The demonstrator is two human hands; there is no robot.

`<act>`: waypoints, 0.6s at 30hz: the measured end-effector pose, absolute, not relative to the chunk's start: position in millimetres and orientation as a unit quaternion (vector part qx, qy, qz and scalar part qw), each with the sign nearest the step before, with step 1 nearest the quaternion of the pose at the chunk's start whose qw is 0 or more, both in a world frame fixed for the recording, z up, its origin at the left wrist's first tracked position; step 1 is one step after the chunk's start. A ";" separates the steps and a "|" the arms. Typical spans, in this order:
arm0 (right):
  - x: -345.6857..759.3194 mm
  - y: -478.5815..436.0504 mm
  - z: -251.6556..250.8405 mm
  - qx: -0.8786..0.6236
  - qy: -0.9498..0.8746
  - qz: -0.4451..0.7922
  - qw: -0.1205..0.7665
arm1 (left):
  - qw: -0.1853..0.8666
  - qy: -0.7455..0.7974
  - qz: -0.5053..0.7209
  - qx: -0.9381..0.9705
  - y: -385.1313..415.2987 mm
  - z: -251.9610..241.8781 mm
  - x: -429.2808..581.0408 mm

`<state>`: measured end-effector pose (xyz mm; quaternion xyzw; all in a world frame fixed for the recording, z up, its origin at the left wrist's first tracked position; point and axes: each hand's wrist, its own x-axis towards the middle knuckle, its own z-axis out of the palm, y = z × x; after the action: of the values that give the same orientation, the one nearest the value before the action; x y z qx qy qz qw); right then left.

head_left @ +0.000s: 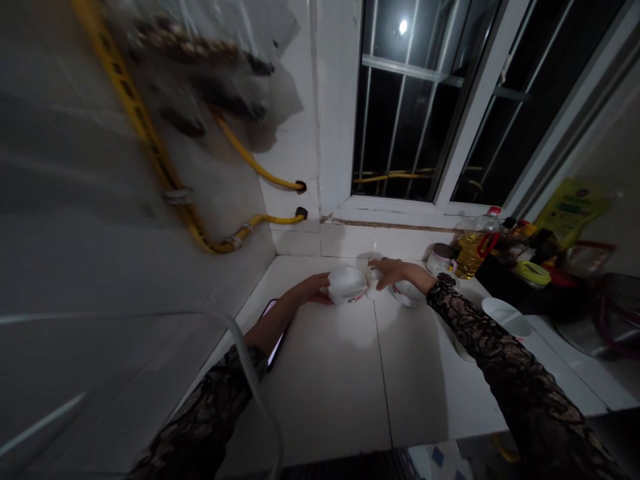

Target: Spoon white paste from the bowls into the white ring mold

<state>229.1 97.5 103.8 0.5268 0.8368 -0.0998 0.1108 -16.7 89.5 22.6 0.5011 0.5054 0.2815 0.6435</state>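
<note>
My left hand (316,289) grips the left rim of a white bowl (346,285), which is tipped slightly and has a reddish pattern on its outside. Just right of that bowl, my right hand (393,272) has its fingers closed around a small white cup-like thing (373,288), partly covered by the fingers. Under my right wrist sits a second white bowl (410,295) with a red pattern, partly hidden by the hand. Beneath my left forearm lies a phone (276,343) with a lit screen, largely covered by the arm.
White tiled counter (330,380) spans the corner below a barred window. To the right stand an oil bottle (477,247), a lidded jar (441,259), another white bowl (507,317) and a metal pot (595,320). A yellow pipe (150,143) runs along the left wall; a pale tube (253,380) crosses in front.
</note>
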 end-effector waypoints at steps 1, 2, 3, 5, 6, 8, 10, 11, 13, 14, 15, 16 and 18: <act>229.4 95.6 105.4 0.532 0.833 -0.095 0.115 | 0.639 0.512 0.280 0.501 90.0 23.4 -14.6; 229.5 94.1 106.9 0.537 0.830 -0.091 0.118 | 0.634 0.518 0.279 0.502 90.9 24.2 -12.7; 229.5 92.8 108.1 0.541 0.828 -0.088 0.122 | 0.629 0.525 0.277 0.502 92.1 24.8 -11.0; 229.7 91.7 108.5 0.545 0.825 -0.085 0.124 | 0.620 0.535 0.275 0.504 95.3 25.2 -8.6; 230.0 91.8 107.5 0.548 0.823 -0.085 0.124 | 0.617 0.538 0.273 0.505 96.9 24.9 -7.9; 231.2 93.2 103.1 0.555 0.819 -0.081 0.122 | 0.610 0.544 0.271 0.509 99.7 23.0 -7.4; 232.9 94.7 97.0 0.558 0.818 -0.076 0.119 | 0.600 0.551 0.272 0.512 100.8 20.2 -7.0; 233.9 95.1 94.3 0.557 0.819 -0.075 0.117 | 0.594 0.556 0.273 0.514 100.7 18.8 -6.6; 236.5 93.9 91.6 0.552 0.823 -0.078 0.111 | 0.580 0.567 0.273 0.517 99.1 16.7 -5.1; 238.4 92.1 92.3 0.550 0.824 -0.084 0.106 | 0.572 0.574 0.271 0.520 97.9 16.3 -4.1; 241.1 89.6 94.6 0.548 0.825 -0.093 0.099 | 0.563 0.581 0.268 0.523 96.6 16.5 -2.9; 244.8 86.4 98.4 0.547 0.826 -0.102 0.089 | 0.551 0.590 0.264 0.528 95.3 17.4 -1.8; 256.9 78.2 110.0 0.551 0.825 -0.112 0.054 | 0.519 0.609 0.258 0.541 93.0 21.5 -0.2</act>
<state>256.9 78.2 110.0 0.5515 0.8249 -0.1117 0.0535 -0.2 93.0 21.5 0.5414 0.6094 0.2581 0.5185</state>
